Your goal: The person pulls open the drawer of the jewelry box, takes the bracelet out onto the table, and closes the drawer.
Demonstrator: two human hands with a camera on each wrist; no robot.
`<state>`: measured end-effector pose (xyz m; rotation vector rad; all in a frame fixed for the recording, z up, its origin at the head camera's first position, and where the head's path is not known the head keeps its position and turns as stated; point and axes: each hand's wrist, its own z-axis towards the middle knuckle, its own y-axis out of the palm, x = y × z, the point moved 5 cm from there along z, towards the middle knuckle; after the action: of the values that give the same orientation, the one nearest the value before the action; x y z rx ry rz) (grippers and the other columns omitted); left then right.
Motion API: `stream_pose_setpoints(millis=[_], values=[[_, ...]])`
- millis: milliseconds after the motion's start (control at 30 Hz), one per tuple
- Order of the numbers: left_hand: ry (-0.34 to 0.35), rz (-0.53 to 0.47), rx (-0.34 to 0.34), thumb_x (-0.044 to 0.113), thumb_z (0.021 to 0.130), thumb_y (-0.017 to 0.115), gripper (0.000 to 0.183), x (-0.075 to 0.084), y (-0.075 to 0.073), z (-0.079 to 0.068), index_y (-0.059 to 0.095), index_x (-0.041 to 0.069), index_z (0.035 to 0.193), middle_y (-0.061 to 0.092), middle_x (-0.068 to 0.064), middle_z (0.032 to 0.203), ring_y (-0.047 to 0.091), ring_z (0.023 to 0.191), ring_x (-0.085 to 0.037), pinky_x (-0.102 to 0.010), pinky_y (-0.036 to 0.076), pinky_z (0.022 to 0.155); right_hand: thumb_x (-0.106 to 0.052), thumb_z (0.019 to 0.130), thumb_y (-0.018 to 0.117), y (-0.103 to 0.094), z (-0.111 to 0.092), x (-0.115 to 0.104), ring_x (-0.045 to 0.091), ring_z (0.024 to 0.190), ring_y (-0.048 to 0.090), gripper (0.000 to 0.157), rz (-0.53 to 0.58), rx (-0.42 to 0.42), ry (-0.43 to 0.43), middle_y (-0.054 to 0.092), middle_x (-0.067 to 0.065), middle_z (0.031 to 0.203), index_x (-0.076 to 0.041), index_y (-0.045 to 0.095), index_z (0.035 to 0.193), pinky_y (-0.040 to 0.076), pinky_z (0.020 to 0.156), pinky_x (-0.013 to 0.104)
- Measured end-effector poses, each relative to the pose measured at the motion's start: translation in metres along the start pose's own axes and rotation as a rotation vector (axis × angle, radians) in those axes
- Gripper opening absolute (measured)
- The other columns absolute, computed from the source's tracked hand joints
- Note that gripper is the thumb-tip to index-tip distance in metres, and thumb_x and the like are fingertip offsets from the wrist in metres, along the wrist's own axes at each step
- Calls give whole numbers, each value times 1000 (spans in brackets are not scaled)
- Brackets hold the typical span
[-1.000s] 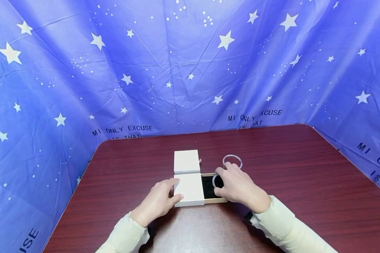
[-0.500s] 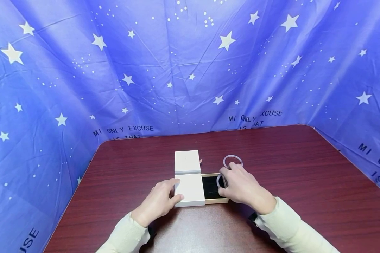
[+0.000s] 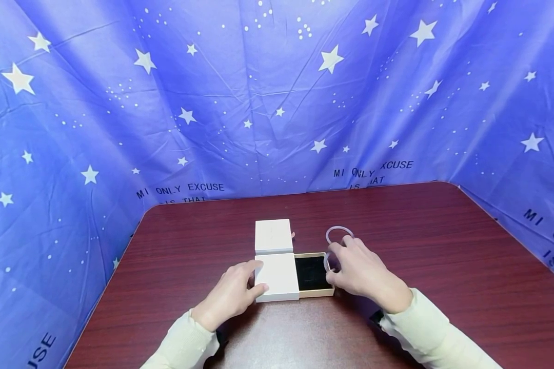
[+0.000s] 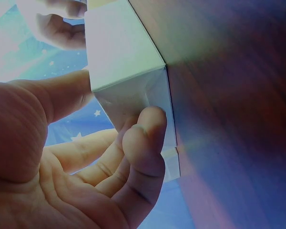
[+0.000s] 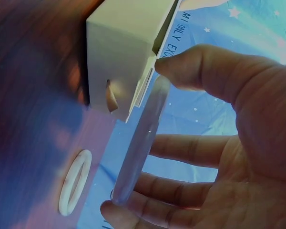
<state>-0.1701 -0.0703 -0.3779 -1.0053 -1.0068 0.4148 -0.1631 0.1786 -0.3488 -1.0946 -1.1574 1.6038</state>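
My left hand [image 3: 228, 294] grips the left side of a white drawer box [image 3: 276, 277]; in the left wrist view its thumb and curled fingers [image 4: 145, 129] touch the box end. The drawer [image 3: 316, 293] is pulled out to the right and shows a black lining [image 3: 311, 272]. Over the drawer's right end, my right hand [image 3: 364, 269] pinches a pale lilac bangle [image 5: 142, 140] between thumb and fingers, the bangle standing on edge. A small tab [image 5: 112, 97] sticks out of the drawer's end in the right wrist view.
A second bangle [image 3: 339, 227] lies on the table just beyond my right hand. Behind the drawer box sits another white box [image 3: 273, 234] with a small tab on its right. A starry blue curtain [image 3: 258, 128] hangs around the dark red table [image 3: 203, 233].
My right hand has moved a little to the right with the bangle, uncovering more of the drawer's black lining. The left hand and both boxes have stayed in place.
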Motion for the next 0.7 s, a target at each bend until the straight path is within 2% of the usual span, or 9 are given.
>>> stream_pose_setpoints(millis=[433,700], values=[[10,-2,6,20,85,72,35,0,0,0,59,4,114,50,8,70,47,63,-5,-26,42,60,-31,65,71,0,-4,10,27,84,49,30,5,2,28,48,5,85,-16,62,89,43,54,40],[7,-5,4,19,85,71,35,1,0,0,59,4,114,50,8,70,47,63,-5,-26,42,60,-31,65,72,-2,-7,12,27,81,49,28,-10,0,15,47,5,83,-15,60,86,42,54,40]])
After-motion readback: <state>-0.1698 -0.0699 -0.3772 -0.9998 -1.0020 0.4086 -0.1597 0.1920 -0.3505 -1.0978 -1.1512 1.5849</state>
